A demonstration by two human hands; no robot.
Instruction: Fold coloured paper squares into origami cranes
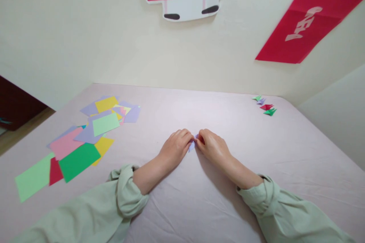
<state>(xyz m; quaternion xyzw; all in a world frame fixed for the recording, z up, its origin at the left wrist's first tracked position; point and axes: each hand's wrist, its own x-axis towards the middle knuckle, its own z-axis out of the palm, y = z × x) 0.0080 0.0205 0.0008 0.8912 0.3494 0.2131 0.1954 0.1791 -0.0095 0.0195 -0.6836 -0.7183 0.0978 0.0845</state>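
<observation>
Between my two hands, over the middle of the table, is a small piece of folded purple paper (191, 147). My left hand (177, 145) pinches it from the left, fingers closed. From the other side my right hand (212, 145) grips it near the top, thumb and fingers pressed together. The fingertips hide most of the paper, so its folds cannot be made out; a pointed lower part shows beneath them.
Loose coloured paper sheets (80, 162) lie overlapping on the left of the pale pink covered table (171, 110). Several small folded paper figures (266, 107), green, purple and red, stand at the far right. Behind the table rises a wall (171, 53) with red decorations (306, 22).
</observation>
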